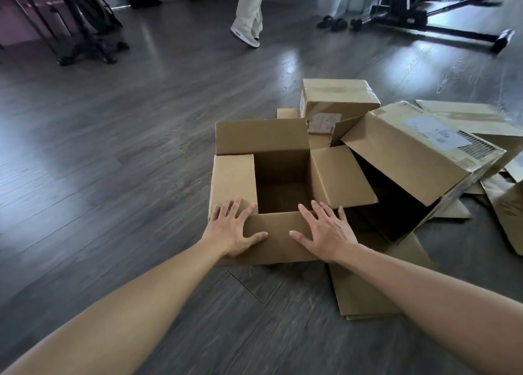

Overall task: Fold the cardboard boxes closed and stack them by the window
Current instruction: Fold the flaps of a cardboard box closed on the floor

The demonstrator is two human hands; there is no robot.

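Open box [283,176]: on floor, under both hands. Left hand [233,228] and right hand [322,231] flat, fingers spread, pressing near flap [278,238]. Advice: fold it inward evenly; side flaps beyond fingertips next.

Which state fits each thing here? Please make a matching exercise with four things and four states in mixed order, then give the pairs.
Things:
1. open box
2. small box
3. large box
4. flattened cardboard

States:
A. lies flat on the floor
B. tipped on its side, opening toward the camera
C. closed, farthest back
D. upright, flaps open, both hands pressing its near flap

Pairs: 1-D, 2-C, 3-B, 4-A
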